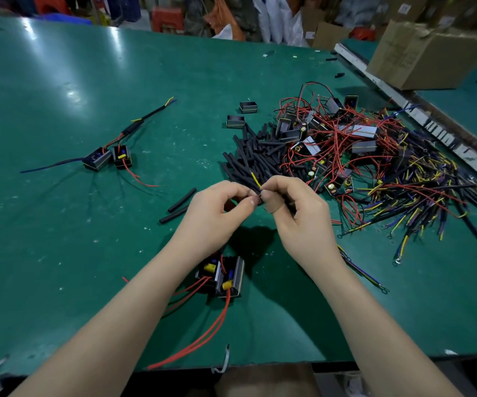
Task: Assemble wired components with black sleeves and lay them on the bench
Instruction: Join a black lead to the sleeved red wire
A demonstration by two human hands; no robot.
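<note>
green bench (pixel 88 81); black sleeves (pixel 255 156); red wires (pixel 331 133); brown box (pixel 420 53)

Glossy green bench (pixel 94 81) (scuffed, pale-flecked), matt black sleeves (pixel 255 156), rough brown cardboard box (pixel 420 53)

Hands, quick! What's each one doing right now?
Left hand: fingers pinch a black sleeve.
Right hand: fingers pinch the same black sleeve, a yellow wire sticking out.

- Two hands are seen: left hand (pixel 217 207), right hand (pixel 294 207).
- Two empty black housings (pixel 248 107) are counted.
- Two loose sleeves (pixel 177 208) lie apart (the sleeve pile (pixel 255 156) is uncountable).
- One cardboard box (pixel 420 53) is seen.
</note>
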